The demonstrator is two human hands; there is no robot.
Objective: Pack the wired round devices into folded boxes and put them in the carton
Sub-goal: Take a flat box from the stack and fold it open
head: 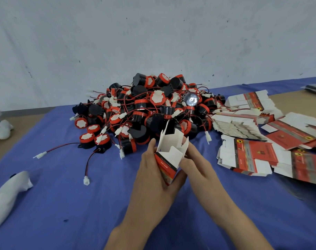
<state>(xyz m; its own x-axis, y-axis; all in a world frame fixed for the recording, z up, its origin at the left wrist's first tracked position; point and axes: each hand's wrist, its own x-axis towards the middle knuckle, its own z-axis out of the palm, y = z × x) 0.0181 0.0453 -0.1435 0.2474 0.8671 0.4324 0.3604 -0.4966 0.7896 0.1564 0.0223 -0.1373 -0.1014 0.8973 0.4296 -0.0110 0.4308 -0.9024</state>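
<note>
Red cardboard with black print forms the lower part of the small box (169,152); its white flaps stand open on top. The left hand (153,179) grips its side and the right hand (198,168) pinches 1 flap. It is held over the blue cloth (81,204), near the pile of black-and-red wired round devices (150,109).

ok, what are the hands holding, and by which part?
One opened box: left hand grips its red lower body, right hand holds the right edge just below its open top.
</note>
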